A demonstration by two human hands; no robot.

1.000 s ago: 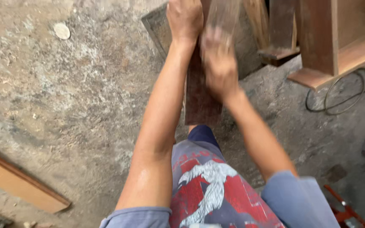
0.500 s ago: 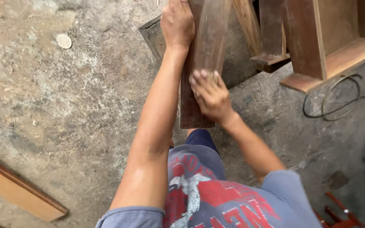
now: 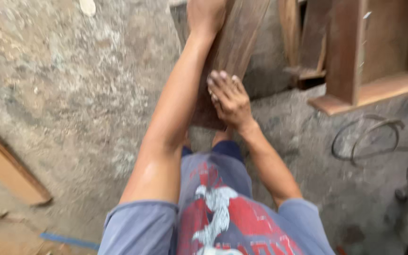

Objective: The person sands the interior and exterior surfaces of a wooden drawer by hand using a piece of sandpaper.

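Note:
A dark brown wooden board (image 3: 234, 47) stands tilted in front of me, its lower end near my legs. My left hand (image 3: 206, 15) grips the board's left edge high up, at the top of the view. My right hand (image 3: 230, 97) lies flat on the board's face lower down, fingers together and pointing up. Both arms reach forward over my printed shorts. The board's upper end is out of view.
Rough concrete floor (image 3: 72, 94) spreads to the left. A light wooden plank (image 3: 8, 167) lies at the left edge. Wooden frame pieces (image 3: 355, 56) stand at the upper right. Coiled cable (image 3: 369, 139) lies on the floor at right.
My right hand slid down the board from beside my left hand to its lower part. The view moved closer and the board shifted up in view.

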